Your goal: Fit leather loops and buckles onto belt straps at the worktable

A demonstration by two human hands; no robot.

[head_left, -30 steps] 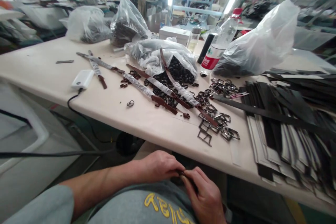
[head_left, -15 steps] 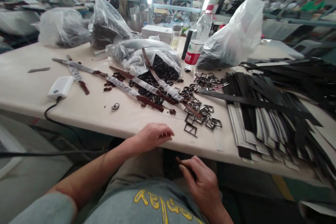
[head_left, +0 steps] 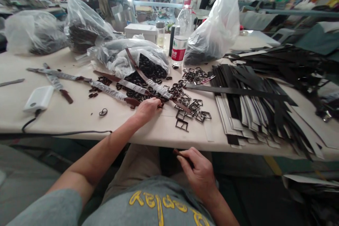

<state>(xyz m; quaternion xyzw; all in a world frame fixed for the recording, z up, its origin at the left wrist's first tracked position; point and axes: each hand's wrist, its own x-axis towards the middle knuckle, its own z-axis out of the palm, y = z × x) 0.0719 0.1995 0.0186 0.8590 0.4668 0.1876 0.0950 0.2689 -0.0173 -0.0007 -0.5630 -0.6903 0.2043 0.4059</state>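
Note:
My left hand [head_left: 147, 110] reaches over the table, its fingertips closed at a small dark-brown loop [head_left: 161, 105]. Just behind it lie brown straps with wrapped middles, one a strap [head_left: 159, 88] that slants across a pile of black loops [head_left: 152, 67]. Lower down, in front of the table edge, my right hand [head_left: 197, 169] pinches a brown strap end [head_left: 176, 152] between thumb and fingers; the rest of that strap is hidden by the hand. Dark metal buckles [head_left: 181, 124] lie to the right of my left hand.
A stack of black strips [head_left: 246, 102] covers the right of the table. Plastic bags [head_left: 87, 28] and a bottle [head_left: 180, 39] stand behind. A white device [head_left: 39, 98] with a cable sits at left. Small scissors [head_left: 208, 79] lie by the buckles.
My left hand has moved from the table's front edge forward to the small brown loop. My right hand still holds the strap end. The view has turned slightly right.

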